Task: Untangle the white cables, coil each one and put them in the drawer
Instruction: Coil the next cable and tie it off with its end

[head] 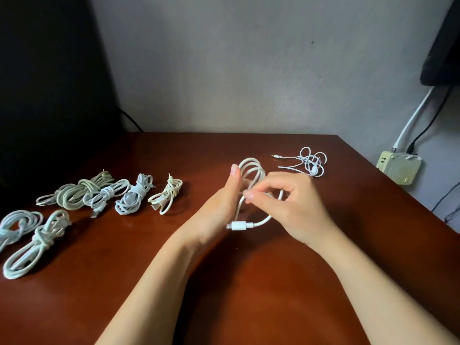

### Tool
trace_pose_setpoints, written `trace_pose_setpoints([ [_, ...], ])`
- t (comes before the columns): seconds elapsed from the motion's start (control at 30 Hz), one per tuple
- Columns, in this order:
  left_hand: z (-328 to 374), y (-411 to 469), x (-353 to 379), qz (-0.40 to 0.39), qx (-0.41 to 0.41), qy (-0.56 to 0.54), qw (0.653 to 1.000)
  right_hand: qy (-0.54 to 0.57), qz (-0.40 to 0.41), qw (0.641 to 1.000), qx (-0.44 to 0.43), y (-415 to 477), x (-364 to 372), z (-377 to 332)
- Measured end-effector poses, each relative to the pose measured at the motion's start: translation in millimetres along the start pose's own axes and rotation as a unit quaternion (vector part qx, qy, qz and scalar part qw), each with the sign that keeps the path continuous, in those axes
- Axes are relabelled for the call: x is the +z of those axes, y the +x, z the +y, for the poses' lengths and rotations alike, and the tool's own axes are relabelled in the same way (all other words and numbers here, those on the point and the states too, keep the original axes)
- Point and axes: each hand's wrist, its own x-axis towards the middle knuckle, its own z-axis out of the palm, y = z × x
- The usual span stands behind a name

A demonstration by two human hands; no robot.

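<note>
Brown tabletop [224, 295], bare forearms reaching in over it. Left hand [219, 205] upright, thumb up, holding the loops of a white cable [251, 170]. Right hand [296, 207], fingers curled, pinches a strand of that cable. Its plug [239, 225] hangs just below both hands. Left: coiled cables [134, 192] lying in two rows. Far right: tangled cable [311, 161] lying loose, well apart.
</note>
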Motion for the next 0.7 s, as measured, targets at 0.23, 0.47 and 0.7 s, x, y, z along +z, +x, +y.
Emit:
trace_pose_setpoints([
  [0.23, 7.7, -7.1, 2.2, -0.104, -0.064, -0.101, 0.987, -0.075, 0.035, 0.997, 0.008, 3.6, -7.0, 5.8],
  [0.47, 5.2, -9.2, -4.2, -0.166, -0.078, -0.129, 0.975, -0.079, 0.042, 0.996, 0.017, 4.9, -13.1, 7.3],
  [0.7, 1.6, -6.0, -5.4, -0.136, -0.107, -0.16, 0.972, -0.053, 0.076, 0.993, 0.069, 5.6, -16.8, 5.7],
])
